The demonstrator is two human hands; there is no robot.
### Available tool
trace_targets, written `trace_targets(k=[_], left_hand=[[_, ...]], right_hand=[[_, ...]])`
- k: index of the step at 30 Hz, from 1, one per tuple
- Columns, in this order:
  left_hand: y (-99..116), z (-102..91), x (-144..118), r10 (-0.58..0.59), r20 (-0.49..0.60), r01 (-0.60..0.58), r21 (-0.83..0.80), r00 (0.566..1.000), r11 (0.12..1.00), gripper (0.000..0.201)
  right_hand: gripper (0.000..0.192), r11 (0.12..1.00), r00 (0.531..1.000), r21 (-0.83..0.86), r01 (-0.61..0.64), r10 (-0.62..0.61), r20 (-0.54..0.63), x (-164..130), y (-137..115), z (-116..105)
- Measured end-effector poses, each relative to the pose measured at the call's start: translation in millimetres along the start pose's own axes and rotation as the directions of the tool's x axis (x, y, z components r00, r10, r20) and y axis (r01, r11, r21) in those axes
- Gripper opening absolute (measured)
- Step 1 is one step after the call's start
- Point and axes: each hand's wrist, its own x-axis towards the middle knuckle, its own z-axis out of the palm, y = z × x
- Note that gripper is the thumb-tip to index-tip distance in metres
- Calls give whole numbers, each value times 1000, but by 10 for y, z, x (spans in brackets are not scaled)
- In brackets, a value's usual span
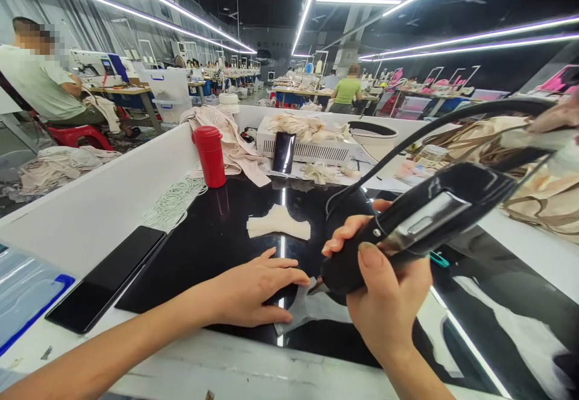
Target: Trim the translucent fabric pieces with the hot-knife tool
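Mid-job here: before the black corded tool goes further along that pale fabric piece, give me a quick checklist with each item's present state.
1. Right hand gripping the black corded tool: ok, fingers wrapped round its body.
2. Left hand flat by the pale fabric piece: ok.
3. Left fingertips apart from the tool's tip: not ok, very close.
4. Tip touching the fabric: cannot tell, the hands hide it.
5. Cord free of snags: ok, it arcs above the table.
6. Red bottle out of the way: ok, upright, far back.
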Motion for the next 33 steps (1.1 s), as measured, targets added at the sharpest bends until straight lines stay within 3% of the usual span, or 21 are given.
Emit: trace_targets(k=[7,13,19,26,30,33], left_hand=[[-15,-5,31,24,0,-24,-28,1000,999,71],[-11,2,25,20,13,-20,-15,1000,1000,76],[-13,23,9,19,-7,-19,-33,1000,999,76],[-14,46,0,-9,12,9,-7,1000,1000,80],[4,43,-18,11,-9,-11,6,1000,1000,78],[42,39,-37,25,7,-25,26,1000,999,65]], right_hand=[[41,1000,1000,-19,2,-3,-24,28,37,-22],[42,1000,1000,18,-22,22,23,-32,55,-12],[40,1000,999,3,-13,12,49,-132,-52,-119],[41,1000,1000,21,-13,14,-9,-156,-137,-150],[41,999,1000,27,-22,22,-2,-149,-127,-146],[41,1000,1000,17,-25,25,-8,-144,-126,-143]])
